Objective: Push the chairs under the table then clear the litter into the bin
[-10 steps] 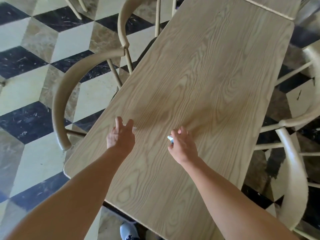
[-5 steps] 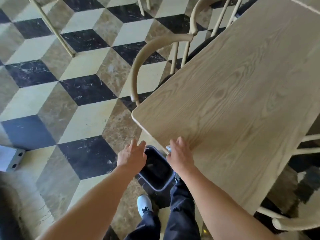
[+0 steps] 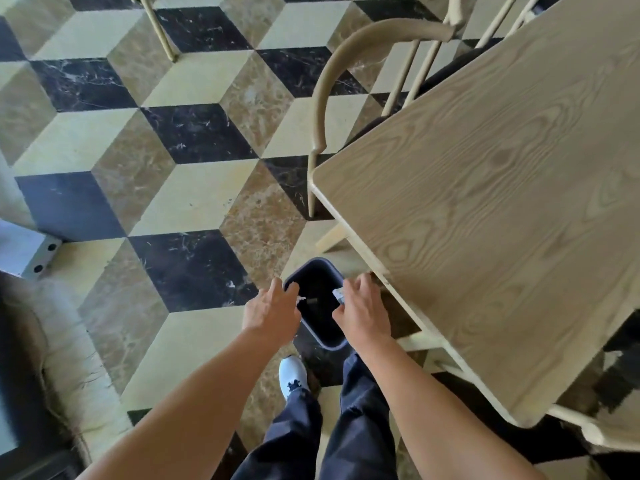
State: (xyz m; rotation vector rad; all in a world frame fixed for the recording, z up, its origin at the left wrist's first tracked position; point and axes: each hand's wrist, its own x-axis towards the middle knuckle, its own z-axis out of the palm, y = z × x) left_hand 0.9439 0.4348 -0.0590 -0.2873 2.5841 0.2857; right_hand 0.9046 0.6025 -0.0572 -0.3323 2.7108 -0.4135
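right hand (image 3: 360, 315) pinches a small white-blue scrap (image 3: 338, 295) — above the dark bin (image 3: 327, 336).

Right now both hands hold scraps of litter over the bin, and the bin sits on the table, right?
Not quite: the head view shows the bin on the floor beside the table, not on it. The left hand does hold a white scrap and the right hand a white-blue piece over it.
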